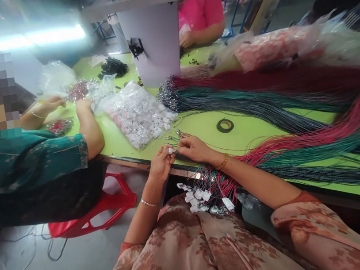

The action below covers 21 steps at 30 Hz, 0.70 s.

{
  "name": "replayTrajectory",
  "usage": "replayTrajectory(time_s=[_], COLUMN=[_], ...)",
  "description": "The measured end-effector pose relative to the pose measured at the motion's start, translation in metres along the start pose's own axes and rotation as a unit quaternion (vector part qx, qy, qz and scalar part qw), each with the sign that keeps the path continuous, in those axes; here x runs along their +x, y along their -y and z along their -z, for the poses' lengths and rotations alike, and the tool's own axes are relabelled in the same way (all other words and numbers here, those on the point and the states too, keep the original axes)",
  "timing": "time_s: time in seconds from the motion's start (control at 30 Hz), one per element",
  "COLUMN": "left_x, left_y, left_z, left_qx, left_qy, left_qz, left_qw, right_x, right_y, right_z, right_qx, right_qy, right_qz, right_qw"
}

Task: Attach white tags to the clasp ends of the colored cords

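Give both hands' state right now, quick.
Left hand: closed, holding a small white plug.
Right hand: closed beside it; what it holds cannot be told.

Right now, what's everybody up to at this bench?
The person's left hand holds a small white connector, with the right hand close beside it; what that one pinches is too small to tell. More white connectors on coloured wires hang at the table's edge. On the green table lie a plastic bag of white pieces, a tape roll and long wire bundles. A co-worker in green sits to the left.
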<state>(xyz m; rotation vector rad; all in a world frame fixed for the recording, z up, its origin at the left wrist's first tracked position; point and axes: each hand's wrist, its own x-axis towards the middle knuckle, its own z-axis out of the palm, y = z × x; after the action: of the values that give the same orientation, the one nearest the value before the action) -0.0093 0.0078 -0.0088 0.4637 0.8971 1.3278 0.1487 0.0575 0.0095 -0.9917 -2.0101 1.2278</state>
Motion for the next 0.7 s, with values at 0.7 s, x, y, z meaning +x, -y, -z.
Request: replayTrajectory(time_s=[0.7], left_x=[-0.011], left_y=[0.027], left_z=[0.000], left_qx=[0.175], left_qy=[-0.074], left_qz=[-0.136], left_qw=[0.972], right_x=[-0.017], right_y=[0.001], right_z=[-0.007], right_qx=[-0.097], right_qy=[0.018], right_qz=[0.019], right_qw=[0.995])
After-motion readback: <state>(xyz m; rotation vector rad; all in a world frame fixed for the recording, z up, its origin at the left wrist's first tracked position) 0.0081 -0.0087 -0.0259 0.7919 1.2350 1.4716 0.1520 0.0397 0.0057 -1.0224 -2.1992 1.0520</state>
